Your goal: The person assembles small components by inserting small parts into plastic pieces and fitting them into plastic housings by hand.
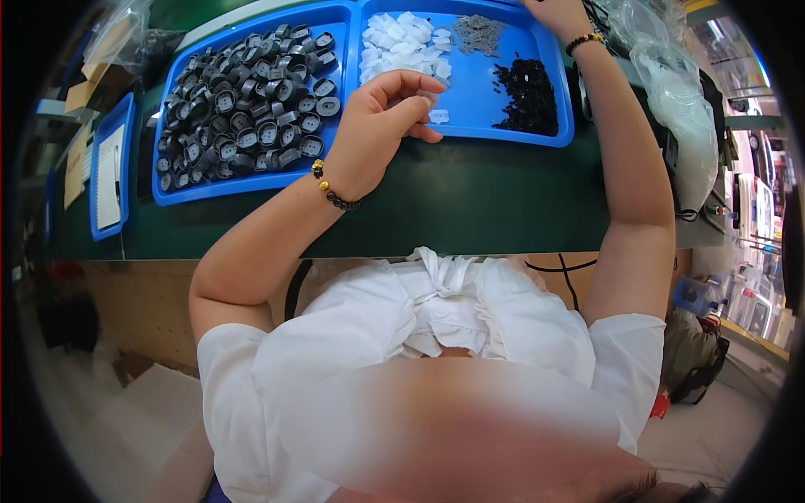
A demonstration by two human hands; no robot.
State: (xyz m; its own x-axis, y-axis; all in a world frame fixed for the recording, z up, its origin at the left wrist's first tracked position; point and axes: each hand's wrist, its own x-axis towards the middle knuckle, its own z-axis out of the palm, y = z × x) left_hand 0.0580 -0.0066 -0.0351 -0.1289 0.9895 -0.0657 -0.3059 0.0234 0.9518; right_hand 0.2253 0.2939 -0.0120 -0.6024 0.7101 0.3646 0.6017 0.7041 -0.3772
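Observation:
My left hand [387, 117] is over the near edge of the right blue tray [470, 109], thumb and forefinger pinched on a small translucent white plastic piece [431, 97]. Just beside those fingers another small white piece [439, 116] lies on the tray. A heap of white plastic pieces [402, 44] is beyond this hand. At the upper edge, by the tray's far right corner, is my right hand [560, 17]; its fingertips are cut off by the picture's edge. The same tray holds a pile of small grey parts [479, 35] and one of small black parts [530, 94].
A left blue tray [342, 17] carries many dark grey plastic caps [243, 109]. Further left, a narrow blue tray [126, 159] holds paper and a pen. Clear plastic bags [671, 92] lie at the right, near cables. The green tabletop [470, 210] ends before my body.

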